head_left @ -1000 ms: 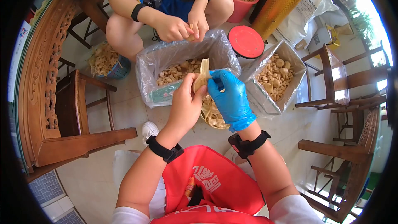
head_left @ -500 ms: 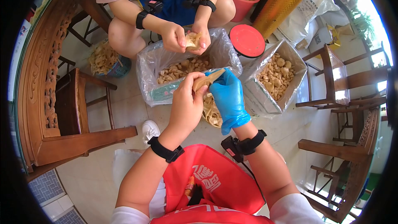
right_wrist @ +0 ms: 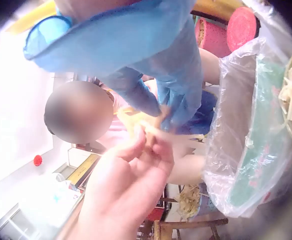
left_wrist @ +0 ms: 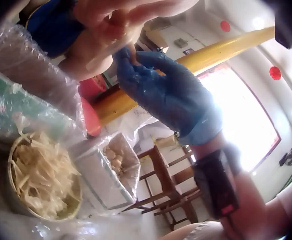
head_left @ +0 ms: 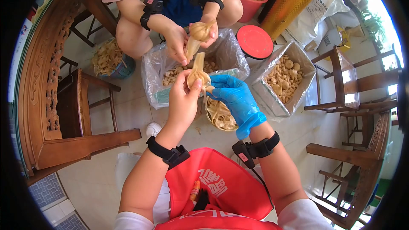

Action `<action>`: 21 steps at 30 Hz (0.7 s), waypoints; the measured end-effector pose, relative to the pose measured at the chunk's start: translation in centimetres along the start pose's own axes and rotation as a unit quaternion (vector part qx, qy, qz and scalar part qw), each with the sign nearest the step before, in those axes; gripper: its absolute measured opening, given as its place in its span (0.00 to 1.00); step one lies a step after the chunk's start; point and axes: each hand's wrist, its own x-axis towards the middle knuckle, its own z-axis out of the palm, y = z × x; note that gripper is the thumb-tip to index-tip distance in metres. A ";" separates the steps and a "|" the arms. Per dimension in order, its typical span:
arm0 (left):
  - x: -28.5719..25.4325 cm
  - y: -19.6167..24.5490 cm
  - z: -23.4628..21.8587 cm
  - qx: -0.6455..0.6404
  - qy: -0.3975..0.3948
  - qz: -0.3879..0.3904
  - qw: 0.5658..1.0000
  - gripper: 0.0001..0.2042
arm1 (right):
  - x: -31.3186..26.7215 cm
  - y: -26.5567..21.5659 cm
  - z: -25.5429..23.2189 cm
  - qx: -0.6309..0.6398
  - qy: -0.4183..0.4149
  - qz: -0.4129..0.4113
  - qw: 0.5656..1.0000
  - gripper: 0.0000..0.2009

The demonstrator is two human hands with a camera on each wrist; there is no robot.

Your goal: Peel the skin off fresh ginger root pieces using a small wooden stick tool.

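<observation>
My bare left hand (head_left: 183,104) grips a tan garlic bulb (head_left: 198,76), its thumb across the front, with the flat stalk pointing away from me. At the bulb's right side, my blue-gloved right hand (head_left: 236,100) pinches a small pale piece (head_left: 210,89) between thumb and fingers. Blue fingers and bare fingertips meet around the garlic (right_wrist: 156,127) in the right wrist view. Below the hands sits a round tub (left_wrist: 12,192) heaped with pale peelings (left_wrist: 43,180). Across from me, another person's hands (head_left: 174,44) hold a second garlic bulb (head_left: 200,30) with its stalk hanging down.
A plastic-lined box (head_left: 149,74) with garlic cloves stands between us, and another lined box (head_left: 266,98) of cloves and bulbs is at right. Near it are a red round lid (head_left: 254,41) and a pink bucket (head_left: 245,10). A bucket of peelings (head_left: 108,59) and wooden chairs flank the space.
My left hand has turned the bulb, its stalk swinging right and then away from me again. My right hand has shifted to the bulb's side. The other person's bulb has come into plain view.
</observation>
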 end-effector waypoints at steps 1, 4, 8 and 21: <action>0.0 0.5 -0.2 -0.027 -0.020 -0.026 0.999 0.12 | 0.0 0.0 -0.1 -0.013 -0.006 0.005 1.000 0.14; -0.3 1.0 -0.4 -0.098 0.006 -0.097 0.990 0.11 | 0.2 -0.1 -0.5 -0.061 -0.018 0.012 0.998 0.14; -0.8 0.8 -0.1 -0.102 0.019 -0.102 0.989 0.10 | 0.7 -0.1 -1.9 -0.119 -0.036 0.014 0.992 0.14; -0.6 0.9 -0.6 -0.074 0.011 -0.123 0.990 0.16 | 2.6 1.4 -3.3 -0.239 0.178 -0.166 0.940 0.13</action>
